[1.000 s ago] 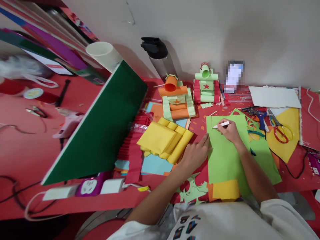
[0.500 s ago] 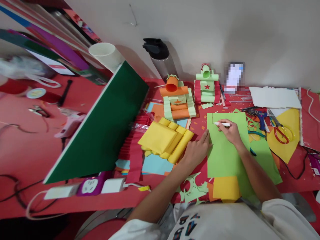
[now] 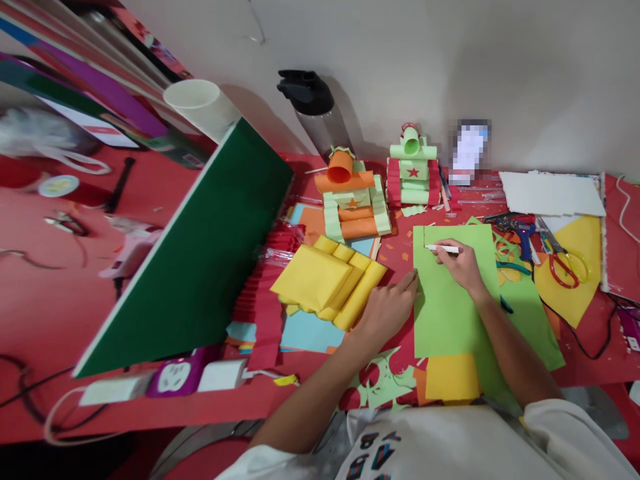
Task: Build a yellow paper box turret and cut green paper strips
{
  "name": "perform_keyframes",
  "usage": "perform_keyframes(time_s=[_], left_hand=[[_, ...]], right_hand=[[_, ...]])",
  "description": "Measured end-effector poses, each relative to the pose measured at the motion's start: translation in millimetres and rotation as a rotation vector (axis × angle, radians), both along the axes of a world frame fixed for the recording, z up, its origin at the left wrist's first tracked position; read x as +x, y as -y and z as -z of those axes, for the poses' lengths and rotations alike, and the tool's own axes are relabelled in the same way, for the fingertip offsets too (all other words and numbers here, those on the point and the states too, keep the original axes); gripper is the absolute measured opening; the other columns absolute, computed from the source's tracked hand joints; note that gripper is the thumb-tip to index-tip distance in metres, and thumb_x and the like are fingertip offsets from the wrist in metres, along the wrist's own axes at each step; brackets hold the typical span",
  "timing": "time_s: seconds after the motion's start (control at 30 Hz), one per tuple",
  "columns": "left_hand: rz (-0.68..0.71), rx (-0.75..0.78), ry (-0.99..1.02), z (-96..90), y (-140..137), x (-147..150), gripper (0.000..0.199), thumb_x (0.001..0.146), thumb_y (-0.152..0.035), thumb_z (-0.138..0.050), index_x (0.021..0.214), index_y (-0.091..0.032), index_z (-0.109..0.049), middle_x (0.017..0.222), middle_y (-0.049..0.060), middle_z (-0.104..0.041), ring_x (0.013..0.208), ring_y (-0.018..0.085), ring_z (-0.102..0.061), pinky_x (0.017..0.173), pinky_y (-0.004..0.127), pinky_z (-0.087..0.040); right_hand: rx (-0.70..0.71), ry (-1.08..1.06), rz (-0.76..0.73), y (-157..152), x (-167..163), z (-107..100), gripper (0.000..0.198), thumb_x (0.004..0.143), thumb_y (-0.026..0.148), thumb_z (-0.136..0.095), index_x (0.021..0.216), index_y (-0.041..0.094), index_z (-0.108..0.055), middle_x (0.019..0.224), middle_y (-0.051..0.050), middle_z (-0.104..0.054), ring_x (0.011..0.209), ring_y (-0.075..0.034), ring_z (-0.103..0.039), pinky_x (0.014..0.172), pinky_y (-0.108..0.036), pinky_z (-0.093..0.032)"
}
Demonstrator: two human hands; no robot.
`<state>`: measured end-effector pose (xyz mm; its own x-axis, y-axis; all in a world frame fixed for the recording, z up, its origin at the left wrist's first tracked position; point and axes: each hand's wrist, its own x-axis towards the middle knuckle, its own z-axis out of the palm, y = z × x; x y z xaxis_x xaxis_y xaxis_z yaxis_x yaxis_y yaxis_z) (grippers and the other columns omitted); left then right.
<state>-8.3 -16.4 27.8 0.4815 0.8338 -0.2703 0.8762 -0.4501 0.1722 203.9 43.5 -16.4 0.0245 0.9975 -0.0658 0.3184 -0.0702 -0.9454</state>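
My right hand (image 3: pixel 461 265) grips a slim white pen (image 3: pixel 444 249), its tip on the upper left part of a light green paper sheet (image 3: pixel 440 320). A short dark line runs down to the tip from near the sheet's top edge. My left hand (image 3: pixel 390 308) lies on the table with its fingers stretched out, the fingertips at the sheet's left edge. Just left of that hand is a yellow folded-paper piece (image 3: pixel 315 277) with rolled tubes. Behind it stand an orange and green paper model (image 3: pixel 354 200) and a green and red one (image 3: pixel 414 170).
A dark green board (image 3: pixel 200 260) leans at the left near a power strip (image 3: pixel 175 377). Scissors (image 3: pixel 565 263) and a blue glue gun (image 3: pixel 524 240) lie to the right. A bottle (image 3: pixel 320 113) stands by the wall, left of a phone (image 3: pixel 469 152). Paper scraps (image 3: pixel 383 380) lie in front.
My left hand has slid slightly down along the sheet's edge. The pen tip has stayed nearly where it was. The view has shifted a little, moving things at the left further left.
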Motion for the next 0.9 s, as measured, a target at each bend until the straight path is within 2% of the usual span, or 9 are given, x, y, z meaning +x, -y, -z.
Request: perform_keyframes(time_s=[0.43, 0.6, 0.77, 0.9], left_hand=[[0.005, 0.035, -0.007, 1.5, 0, 0, 0.044, 0.109, -0.032, -0.044, 0.149, -0.018, -0.059, 0.156, 0.018, -0.057, 0.087, 0.026, -0.080, 0.067, 0.034, -0.062], [-0.009, -0.008, 0.003, -3.9, 0, 2, 0.045, 0.109, -0.034, -0.044, 0.148, -0.019, -0.061, 0.158, 0.019, -0.055, 0.091, 0.026, -0.080, 0.071, 0.035, -0.062], [-0.028, -0.027, -0.041, -8.7, 1, 6, 0.060, 0.107, -0.044, -0.048, 0.159, -0.016, -0.047, 0.164, 0.023, -0.045, 0.092, 0.032, -0.079, 0.071, 0.040, -0.063], [-0.044, -0.029, -0.039, -6.7, -1, 8, 0.062, 0.107, -0.044, -0.047, 0.162, -0.016, -0.043, 0.166, 0.024, -0.041, 0.088, 0.032, -0.079, 0.071, 0.042, -0.062]], right_hand=[[-0.011, 0.033, -0.018, -1, 2, 3, 0.025, 0.087, 0.043, -0.068, 0.090, 0.018, -0.075, 0.073, -0.004, -0.077, 0.059, -0.017, -0.069, 0.055, -0.025, -0.051], [-0.016, 0.015, -0.042, -2, 4, 1, 0.023, 0.085, 0.041, -0.069, 0.085, 0.019, -0.073, 0.069, -0.003, -0.074, 0.056, -0.016, -0.065, 0.052, -0.025, -0.048], [0.014, -0.079, 0.028, -1, 9, -14, 0.030, 0.088, 0.048, -0.069, 0.094, 0.019, -0.072, 0.081, -0.006, -0.079, 0.061, -0.016, -0.069, 0.057, -0.026, -0.054], [0.015, -0.038, -0.032, 2, 7, -17, 0.031, 0.090, 0.049, -0.069, 0.100, 0.020, -0.074, 0.089, -0.007, -0.080, 0.071, -0.018, -0.074, 0.064, -0.027, -0.058]])
